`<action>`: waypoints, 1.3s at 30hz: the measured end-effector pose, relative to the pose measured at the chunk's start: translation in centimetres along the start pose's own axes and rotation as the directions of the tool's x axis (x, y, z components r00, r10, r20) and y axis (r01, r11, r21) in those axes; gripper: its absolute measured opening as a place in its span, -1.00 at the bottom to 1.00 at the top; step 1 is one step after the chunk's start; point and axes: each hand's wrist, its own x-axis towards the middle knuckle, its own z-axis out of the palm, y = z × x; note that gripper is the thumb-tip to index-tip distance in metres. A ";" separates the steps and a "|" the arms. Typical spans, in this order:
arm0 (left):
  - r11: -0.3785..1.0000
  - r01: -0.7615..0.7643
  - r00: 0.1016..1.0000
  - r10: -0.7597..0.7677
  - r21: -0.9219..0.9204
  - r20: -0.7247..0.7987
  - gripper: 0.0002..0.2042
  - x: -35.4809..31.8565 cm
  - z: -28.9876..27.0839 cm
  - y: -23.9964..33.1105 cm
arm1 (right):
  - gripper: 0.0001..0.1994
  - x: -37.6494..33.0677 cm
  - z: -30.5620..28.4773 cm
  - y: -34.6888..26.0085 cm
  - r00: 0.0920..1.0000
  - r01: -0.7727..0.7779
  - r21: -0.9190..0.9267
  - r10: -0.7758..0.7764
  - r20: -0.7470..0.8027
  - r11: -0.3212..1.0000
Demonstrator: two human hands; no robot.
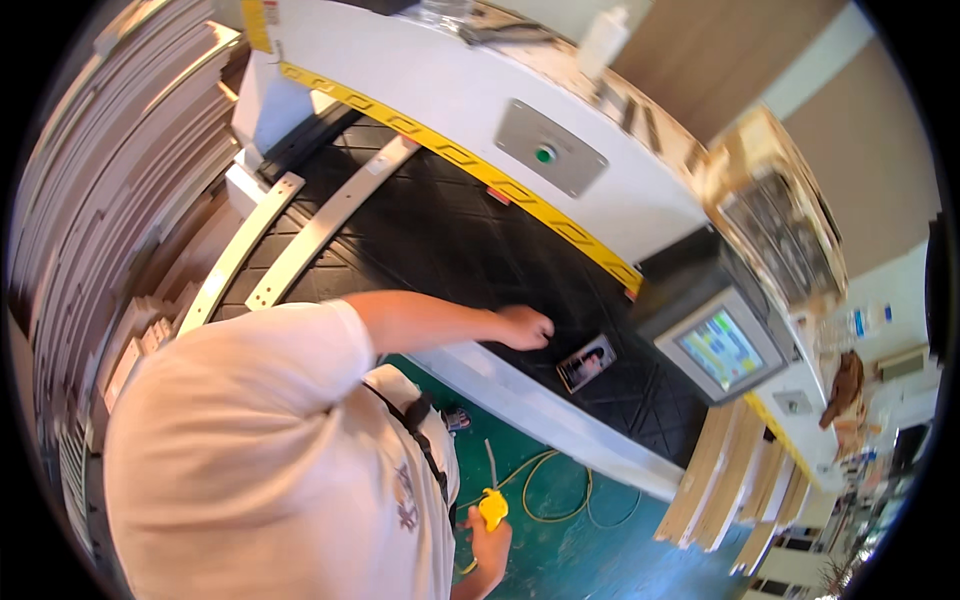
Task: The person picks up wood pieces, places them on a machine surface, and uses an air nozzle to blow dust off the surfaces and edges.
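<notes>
My left hand (525, 328) hangs over the black conveyor bed (430, 235) of a machine, its fingers curled in and slightly blurred. Whatever may be inside them is hidden. Just right of it a phone (587, 363) with a picture on its screen lies on the black surface. Low in the view, my right hand (490, 545) grips a yellow air blow gun (493, 508), whose thin nozzle points up and away. Two pale drilled strips (335, 220) (240, 255) lie across the bed to the left of my arm.
A control screen (722, 345) and a green button (545, 154) sit on the white machine front. A yellow hose (545, 518) coils on the green floor. Stacked panels (130, 160) stand at left, more boards (715, 470) at right. A white bottle (603, 42) stands on top.
</notes>
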 end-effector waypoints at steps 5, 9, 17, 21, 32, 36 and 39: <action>0.995 0.078 0.996 -0.080 0.058 0.031 -0.48 5.8 4.7 1.7 | -0.74 -1.0 2.2 -2.9 0.990 -0.050 -0.163 0.071 0.123 0.985; 0.977 0.205 0.975 -0.208 0.051 0.078 -0.35 8.3 6.1 3.6 | -0.70 -2.0 4.0 -4.8 0.996 -0.067 -0.099 0.072 0.046 0.993; 0.939 0.344 0.937 -0.343 0.000 -0.065 -0.58 10.2 7.7 3.0 | -0.61 -1.6 5.9 -8.4 0.991 -0.119 -0.223 0.130 0.038 0.968; 0.968 0.252 0.966 -0.252 0.002 0.055 -0.54 10.3 7.5 1.8 | -0.59 -1.6 4.9 -8.4 0.984 -0.101 -0.305 0.141 0.112 0.947; 0.982 0.136 0.963 -0.162 0.132 0.214 -0.41 10.2 6.1 1.8 | -0.61 -1.8 5.0 -8.6 0.988 -0.082 -0.182 0.104 0.114 0.980; 0.979 0.152 0.961 -0.179 0.139 0.209 -0.43 10.2 6.2 2.0 | -0.62 -1.8 5.0 -9.3 0.992 -0.077 -0.140 0.090 0.089 0.987; 0.972 0.174 0.969 -0.198 0.156 0.147 -0.51 10.3 7.0 1.7 | -0.61 -1.6 4.8 -9.3 0.988 -0.092 -0.189 0.113 0.103 0.978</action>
